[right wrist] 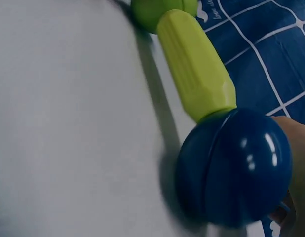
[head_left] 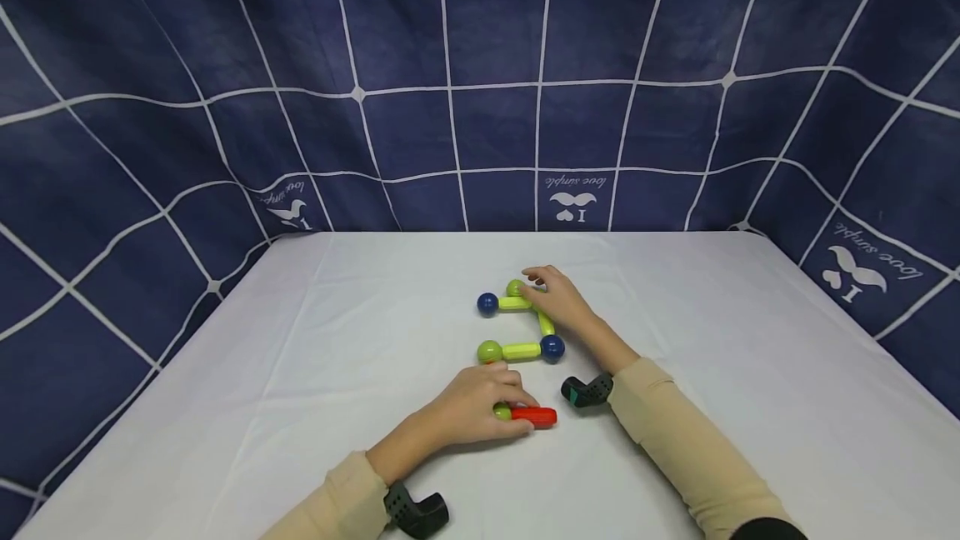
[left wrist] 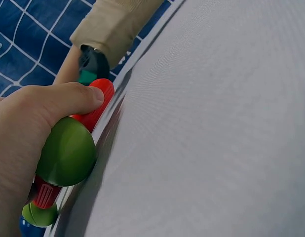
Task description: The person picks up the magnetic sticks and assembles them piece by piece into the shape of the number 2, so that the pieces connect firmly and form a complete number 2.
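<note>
My left hand (head_left: pixel 476 405) pinches a red rod (head_left: pixel 534 417) beside a green ball (head_left: pixel 502 412). In the left wrist view its thumb lies on the red rod (left wrist: pixel 95 106), with a larger-looking green ball (left wrist: pixel 68 153) behind and another red rod (left wrist: pixel 46 192) below. A magnetic stick-and-ball figure lies farther off: yellow-green rods (head_left: pixel 521 351), blue balls (head_left: pixel 552 347) and green balls (head_left: pixel 490 352). My right hand (head_left: pixel 557 298) holds its far corner, fingers curled; the held part is mostly hidden. The right wrist view shows a blue ball (right wrist: pixel 234 168) and a yellow-green rod (right wrist: pixel 197 64) close up.
A white cloth (head_left: pixel 360 315) covers the table. Blue checked fabric (head_left: pixel 487 48) hangs behind and along both sides. Dark devices sit at the left wrist (head_left: pixel 416 513) and right wrist (head_left: pixel 587 391), near the table surface.
</note>
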`<state>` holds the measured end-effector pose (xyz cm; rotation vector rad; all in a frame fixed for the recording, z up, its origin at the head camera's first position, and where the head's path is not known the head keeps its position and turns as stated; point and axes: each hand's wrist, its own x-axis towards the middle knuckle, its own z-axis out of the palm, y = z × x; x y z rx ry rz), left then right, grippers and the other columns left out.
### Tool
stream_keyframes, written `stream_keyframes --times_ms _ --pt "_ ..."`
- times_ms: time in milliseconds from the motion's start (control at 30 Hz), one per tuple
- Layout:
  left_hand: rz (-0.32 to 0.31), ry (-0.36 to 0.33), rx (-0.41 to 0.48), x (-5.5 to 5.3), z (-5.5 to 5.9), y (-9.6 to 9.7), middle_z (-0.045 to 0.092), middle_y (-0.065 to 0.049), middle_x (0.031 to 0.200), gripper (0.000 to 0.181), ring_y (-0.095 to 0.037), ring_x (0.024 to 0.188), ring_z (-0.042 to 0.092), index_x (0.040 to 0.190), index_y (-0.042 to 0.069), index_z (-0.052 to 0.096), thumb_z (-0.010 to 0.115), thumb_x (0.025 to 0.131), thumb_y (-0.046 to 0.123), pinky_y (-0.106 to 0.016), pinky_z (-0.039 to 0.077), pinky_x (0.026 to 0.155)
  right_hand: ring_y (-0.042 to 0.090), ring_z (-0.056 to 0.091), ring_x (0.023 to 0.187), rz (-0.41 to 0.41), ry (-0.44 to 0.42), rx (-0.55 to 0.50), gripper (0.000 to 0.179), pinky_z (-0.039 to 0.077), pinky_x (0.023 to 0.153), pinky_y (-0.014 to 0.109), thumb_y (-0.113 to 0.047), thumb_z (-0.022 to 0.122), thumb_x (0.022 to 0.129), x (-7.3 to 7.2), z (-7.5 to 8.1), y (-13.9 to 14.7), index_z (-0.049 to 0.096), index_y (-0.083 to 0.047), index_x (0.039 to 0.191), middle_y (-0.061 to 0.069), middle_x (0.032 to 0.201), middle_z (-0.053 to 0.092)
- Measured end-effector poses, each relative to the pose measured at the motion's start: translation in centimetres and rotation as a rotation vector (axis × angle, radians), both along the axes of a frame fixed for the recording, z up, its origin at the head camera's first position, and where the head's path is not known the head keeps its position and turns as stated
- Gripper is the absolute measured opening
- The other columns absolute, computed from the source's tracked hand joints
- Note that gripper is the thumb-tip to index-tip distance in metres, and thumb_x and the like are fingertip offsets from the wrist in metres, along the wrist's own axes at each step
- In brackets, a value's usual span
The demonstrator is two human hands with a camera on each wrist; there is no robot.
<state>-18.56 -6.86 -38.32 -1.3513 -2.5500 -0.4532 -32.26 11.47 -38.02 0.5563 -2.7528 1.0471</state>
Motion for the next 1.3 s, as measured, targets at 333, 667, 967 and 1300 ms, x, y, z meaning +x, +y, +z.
stream_keyframes --times_ms 333,667,967,1300 --pt "-0.009 0.016 0.009 -0.1 -0.2 0.0 0.05 0.014 0.071 0.021 0.002 0.067 0.037 0.09 0.026 0.071 0.065 0.078 0.042 -0.006 0.024 0.058 0.025 0.054 0.105 -0.026 -0.155 0.005 0.046 0.042 0.092 0.039 -0.038 0.052 0.089 -1.5 -0.6 -0.8 0.056 -0.005 0.121 0.014 0.115 0.059" --pt "-0.017 0.039 0.04 -0.2 -0.3 0.0 0.049 0.015 0.069 0.02 0.002 0.066 0.038 0.087 0.025 0.071 0.067 0.076 0.041 -0.006 0.025 0.058 0.023 0.055 0.098 -0.074 -0.095 -0.184 0.045 0.044 0.084 0.035 -0.038 0.056 0.087 -0.7 -0.4 -0.8 0.057 -0.006 0.119 0.012 0.109 0.061" --pt "0.006 -0.006 0.018 -0.1 -0.3 0.0 0.05 0.015 0.07 0.021 0.002 0.068 0.038 0.089 0.026 0.071 0.066 0.077 0.042 -0.006 0.025 0.058 0.023 0.054 0.097 -0.015 -0.039 -0.198 0.04 0.044 0.083 0.036 -0.035 0.06 0.086 2.5 0.8 0.5 0.058 -0.008 0.116 0.01 0.11 0.06" --pt "0.016 -0.043 0.005 -0.2 -0.4 -0.1 0.05 0.015 0.071 0.022 0.002 0.068 0.038 0.091 0.026 0.071 0.065 0.078 0.042 -0.007 0.025 0.058 0.02 0.056 0.091 0.031 -0.02 -0.217 0.038 0.047 0.079 0.03 -0.026 0.066 0.083 8.2 0.6 2.6 0.056 -0.007 0.114 0.01 0.111 0.058"
